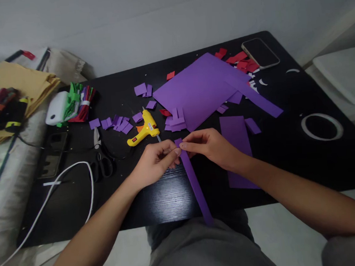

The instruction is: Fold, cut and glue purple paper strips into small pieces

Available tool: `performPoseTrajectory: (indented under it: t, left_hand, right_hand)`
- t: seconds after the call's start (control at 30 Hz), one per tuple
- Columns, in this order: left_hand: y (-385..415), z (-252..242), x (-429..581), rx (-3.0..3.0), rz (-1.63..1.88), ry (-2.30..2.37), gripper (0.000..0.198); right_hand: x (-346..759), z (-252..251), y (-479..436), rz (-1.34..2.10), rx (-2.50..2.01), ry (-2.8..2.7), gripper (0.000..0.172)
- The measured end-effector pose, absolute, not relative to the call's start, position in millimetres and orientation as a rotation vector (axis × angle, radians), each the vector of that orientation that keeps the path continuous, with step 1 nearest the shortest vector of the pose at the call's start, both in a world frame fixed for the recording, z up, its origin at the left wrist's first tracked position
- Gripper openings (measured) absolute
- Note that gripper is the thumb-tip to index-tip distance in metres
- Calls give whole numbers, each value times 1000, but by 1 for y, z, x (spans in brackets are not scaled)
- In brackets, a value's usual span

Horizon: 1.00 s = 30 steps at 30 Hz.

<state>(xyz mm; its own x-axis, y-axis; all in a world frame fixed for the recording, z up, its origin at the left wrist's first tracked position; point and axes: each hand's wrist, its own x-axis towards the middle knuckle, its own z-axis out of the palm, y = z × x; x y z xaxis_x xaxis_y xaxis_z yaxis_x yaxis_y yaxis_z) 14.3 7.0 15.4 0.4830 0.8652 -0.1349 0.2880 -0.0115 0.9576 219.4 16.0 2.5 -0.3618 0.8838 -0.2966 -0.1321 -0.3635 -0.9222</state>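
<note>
At the centre of the frame, the left hand [155,161] and right hand [212,147] pinch the upper end of a narrow purple paper strip [195,180] between thumbs and fingers, its length slanting to the lower middle, past the black table's [134,210] edge. A yellow glue gun [148,128] lies just above the left hand, scissors [99,153] left of centre, and a large purple sheet [197,91] upper middle.

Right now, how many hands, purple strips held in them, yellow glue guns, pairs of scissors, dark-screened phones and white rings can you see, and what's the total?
Hands: 2, the left hand and right hand
Held purple strip: 1
Yellow glue gun: 1
Scissors: 1 pair
Dark-screened phone: 1
White ring: 1
Total: 7
</note>
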Motion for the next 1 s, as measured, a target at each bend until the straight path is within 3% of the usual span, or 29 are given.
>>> performPoseTrajectory:
  t: [0.2, 0.33, 0.43, 1.0]
  left_hand:
    - [6, 11, 10, 1639, 633, 1031, 28]
    - [12, 10, 5, 1751, 867, 1041, 17]
    - [17, 12, 5, 1826, 985, 1006, 22]
    - [19, 12, 4, 2093, 1074, 929, 12]
  right_hand:
    - [220, 6, 15, 1841, -1078, -1100, 24]
    - [222, 8, 15, 1919, -1054, -1014, 22]
    - [222, 8, 15, 1972, -1046, -967, 22]
    - [222, 10, 15, 1983, -1075, -1049, 25]
